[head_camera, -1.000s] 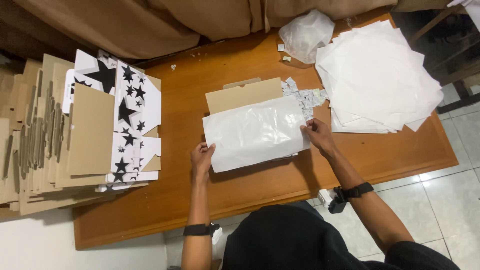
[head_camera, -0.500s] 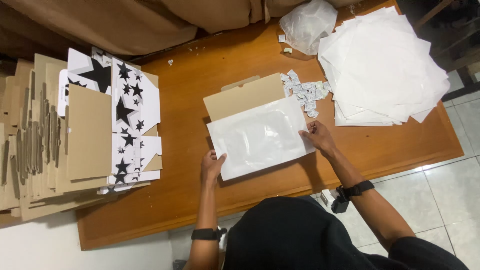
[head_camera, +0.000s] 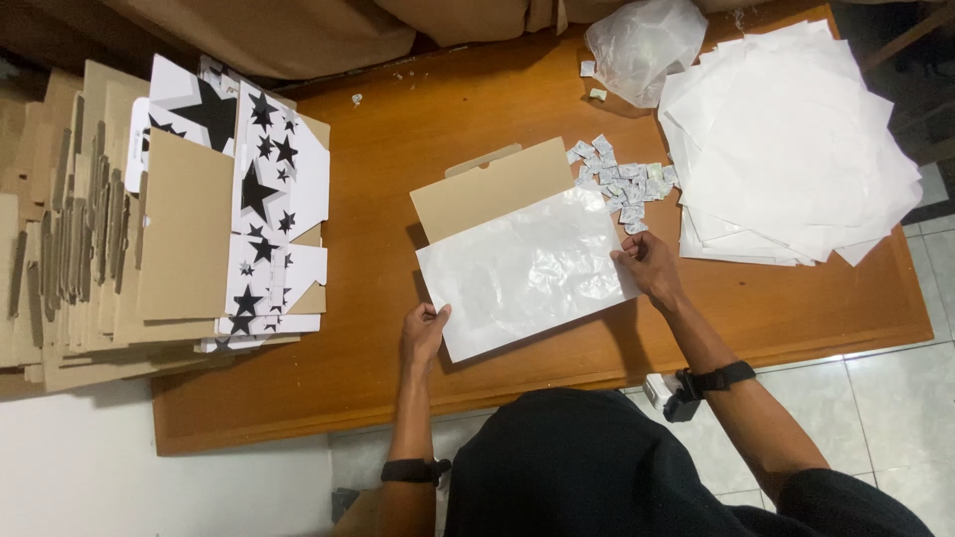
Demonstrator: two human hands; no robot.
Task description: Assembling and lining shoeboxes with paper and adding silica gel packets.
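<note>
— White sheet of thin paper (head_camera: 522,270), where does it lie?
— It lies in the middle of the wooden counter (head_camera: 418,129), on top of a flat brown cardboard piece (head_camera: 487,194); the far part of the cardboard shows beyond the sheet.
— And the hands?
— The left hand (head_camera: 423,333) pinches the near left corner of the sheet, thumb on top. The right hand (head_camera: 649,267) presses on the right edge of the sheet with the fingers bent; whether it grips the edge, I cannot tell.
— What is around?
— Just beyond the right hand is a small heap of little paper packets (head_camera: 622,179). To the right is a big pile of white paper sheets (head_camera: 791,149), and far from the person a crumpled clear plastic bag (head_camera: 645,45). On the left are stacked flat cartons printed with black stars (head_camera: 264,194).
</note>
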